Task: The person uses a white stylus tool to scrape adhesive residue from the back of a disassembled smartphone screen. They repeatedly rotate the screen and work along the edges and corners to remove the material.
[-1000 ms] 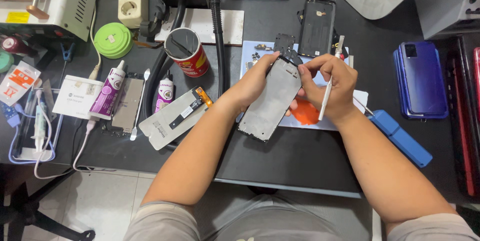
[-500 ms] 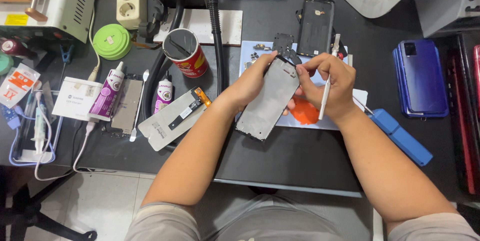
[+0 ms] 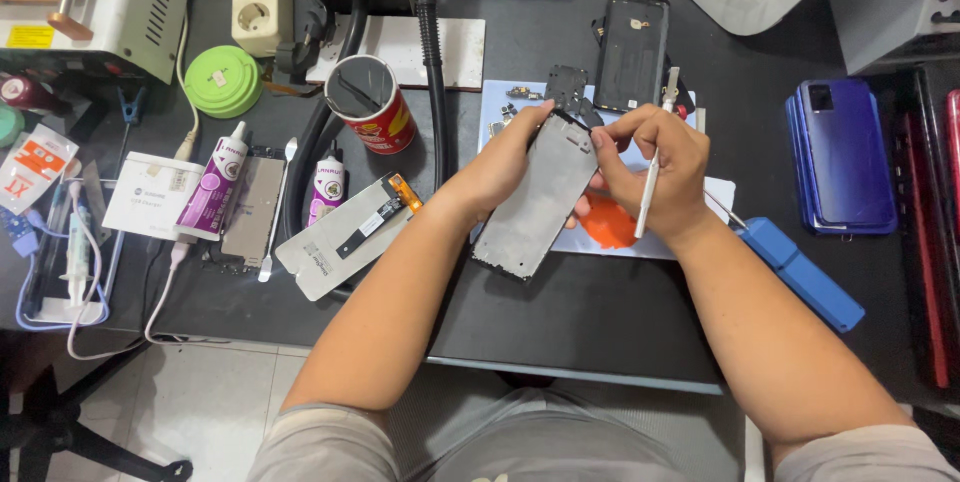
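My right hand (image 3: 655,167) pinches the far corner of the phone frame (image 3: 538,197) with a white tool (image 3: 652,184) tucked in its fingers; my left hand (image 3: 505,157) grips the frame's left edge. It tilts above the blue mat (image 3: 640,242), right of the red can (image 3: 372,104).

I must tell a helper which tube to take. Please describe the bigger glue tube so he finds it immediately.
Start at the green round case on the table's left. Just below it, the bigger glue tube lies on a white box. It is purple and white-capped, longer than the smaller tube to its right.
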